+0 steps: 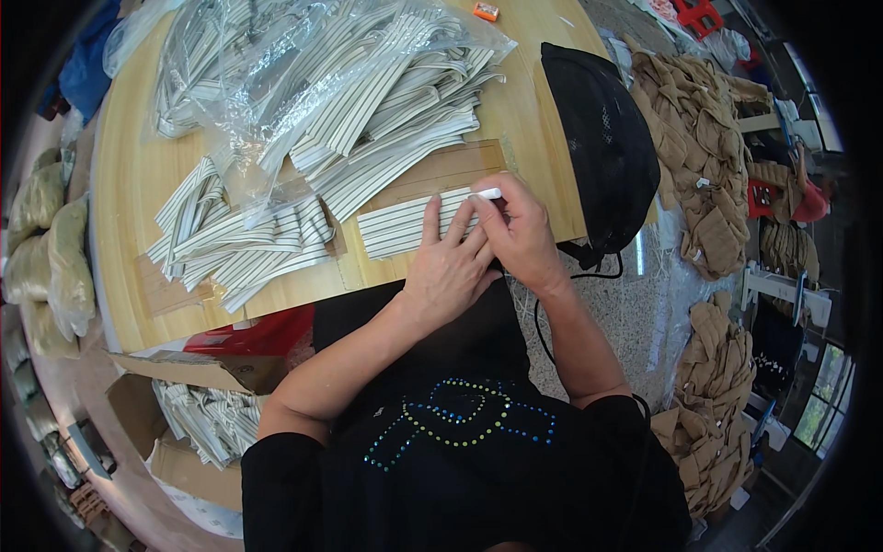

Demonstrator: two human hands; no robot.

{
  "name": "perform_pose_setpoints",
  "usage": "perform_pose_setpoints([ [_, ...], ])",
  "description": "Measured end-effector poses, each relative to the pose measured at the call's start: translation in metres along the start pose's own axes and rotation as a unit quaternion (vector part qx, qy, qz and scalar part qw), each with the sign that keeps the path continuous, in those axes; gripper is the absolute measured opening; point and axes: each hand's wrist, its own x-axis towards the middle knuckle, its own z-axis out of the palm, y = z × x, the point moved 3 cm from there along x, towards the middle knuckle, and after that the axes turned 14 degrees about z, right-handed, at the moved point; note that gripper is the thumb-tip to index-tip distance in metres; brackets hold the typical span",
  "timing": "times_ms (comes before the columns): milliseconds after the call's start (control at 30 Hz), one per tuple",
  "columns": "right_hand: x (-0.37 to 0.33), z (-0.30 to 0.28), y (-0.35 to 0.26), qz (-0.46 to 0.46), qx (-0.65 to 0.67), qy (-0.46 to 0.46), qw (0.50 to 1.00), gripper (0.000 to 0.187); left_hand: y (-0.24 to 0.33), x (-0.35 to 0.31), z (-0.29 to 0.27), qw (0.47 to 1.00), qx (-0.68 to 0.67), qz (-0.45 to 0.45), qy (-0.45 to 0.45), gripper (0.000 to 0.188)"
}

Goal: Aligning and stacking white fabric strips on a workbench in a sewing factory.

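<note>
A striped fabric piece (pixel 391 228), white with dark lines, lies flat at the table's near right edge. My left hand (pixel 446 271) presses on it with its fingers spread. My right hand (pixel 524 235) is closed in a pinch around a short white stick (pixel 491 194) at the strip's right end; whether it is chalk or a marker I cannot tell. Beneath and behind the strip is a brown cardboard sheet (pixel 464 166) with drawn lines. To the left lies a loose pile of striped pieces (pixel 244 235).
Clear plastic (pixel 267 101) covers a larger striped heap at the back of the wooden table (pixel 124 193). A black bag (pixel 602 152) sits at the right edge, a small orange object (pixel 486 11) at the back. Below left stands a cardboard box (pixel 138 414); brown garments (pixel 690 156) are piled at right.
</note>
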Motion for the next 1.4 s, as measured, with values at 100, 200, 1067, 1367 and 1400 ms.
perform_pose_setpoints([
  [100,0.001,0.009,-0.003,-0.046,-0.070,-0.018,0.996,0.009,-0.001,0.000,0.005,1.000,-0.016,-0.006,0.009,0.053],
  [200,0.004,0.011,-0.002,-0.056,-0.093,-0.027,0.994,0.010,0.000,0.000,0.007,1.000,-0.012,-0.005,0.024,0.049],
  [1067,0.058,-0.004,-0.008,-0.223,-0.165,0.141,0.950,0.036,-0.008,0.000,-0.010,0.988,-0.040,-0.024,0.150,0.026],
  [1367,0.051,0.005,-0.027,-0.288,-0.170,0.100,0.937,0.045,-0.018,-0.065,-0.136,0.965,0.089,-0.024,0.247,0.021],
  [1400,0.048,0.012,-0.027,-0.305,-0.174,0.075,0.933,0.043,-0.037,-0.073,-0.123,0.964,0.103,-0.061,0.237,0.020],
])
